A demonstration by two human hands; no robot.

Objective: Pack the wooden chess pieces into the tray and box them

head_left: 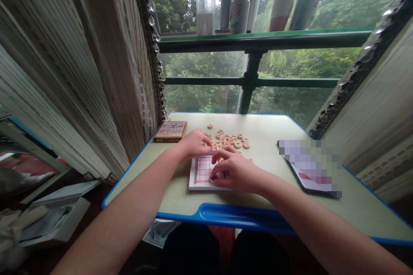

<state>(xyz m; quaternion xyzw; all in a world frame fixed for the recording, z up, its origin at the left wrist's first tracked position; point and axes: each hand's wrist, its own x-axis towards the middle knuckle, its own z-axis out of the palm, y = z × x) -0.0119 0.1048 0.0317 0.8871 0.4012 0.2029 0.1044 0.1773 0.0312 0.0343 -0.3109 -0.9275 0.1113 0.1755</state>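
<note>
A small white board with a red grid [201, 172] lies near the front of the pale desk [267, 129]. My right hand [237, 171] rests on the board, fingers curled and pinching a round wooden game piece at its near edge. My left hand [195, 142] lies palm down just beyond the board's far left corner, fingertips touching the pile of round wooden pieces [230, 139] with red and dark markings. More pieces are hidden under my hands.
An orange-brown game box [171, 131] sits at the desk's far left. A flat dark-edged item [308, 165], blurred out, lies at the right. Cans [240, 13] and cups stand on the window ledge. Slatted blinds close in both sides. Papers lie on the floor at left.
</note>
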